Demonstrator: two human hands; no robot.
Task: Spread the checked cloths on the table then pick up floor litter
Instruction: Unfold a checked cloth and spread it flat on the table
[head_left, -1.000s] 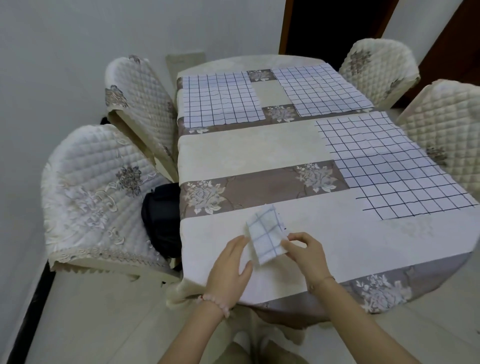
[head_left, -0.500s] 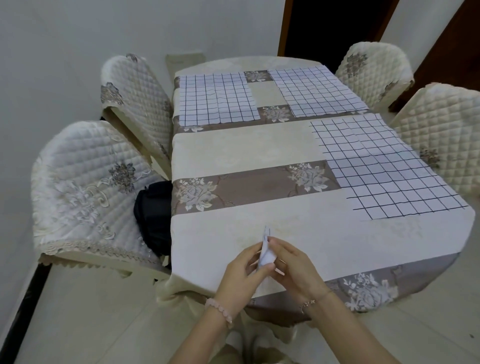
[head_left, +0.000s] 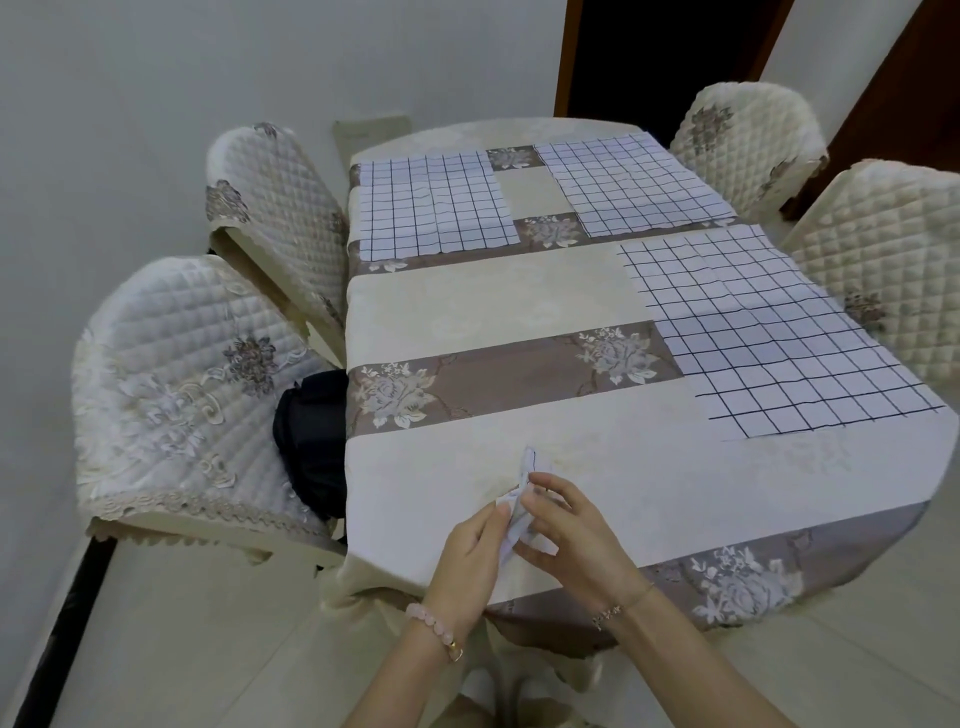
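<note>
Now both hands are working the folded checked cloth (head_left: 525, 470) just above the near edge of the bench (head_left: 493, 291). The left hand (head_left: 467, 561) is pinching it from one side and the right hand (head_left: 571, 530) is pinching it from the other, fingers curled onto the fabric. A second ago the cloth was showing its grid face as a small flat square between the hands. Since then it has been turned edge-on and the hands have closed in on it, so only a thin white sliver is sticking up between the fingers. Likely they are hunting for a free edge to open the fold, so the unfolding is only starting. Three spread cloths are already lying flat: the far-left checked cloth (head_left: 434, 208), the far-right checked cloth (head_left: 631, 184) and the near-right checked cloth (head_left: 769, 332), well apart from the hands. The near-left part of the bench is carrying no checked cloth, so this one is probably going there. Floor litter is not showing anywhere in view, and that step is not yet begun. No brand, label or readable writing is showing, only grid lines and a floral pattern on the tablecloth. A black bag (head_left: 311, 441) is sitting on the chair to the left.
</note>
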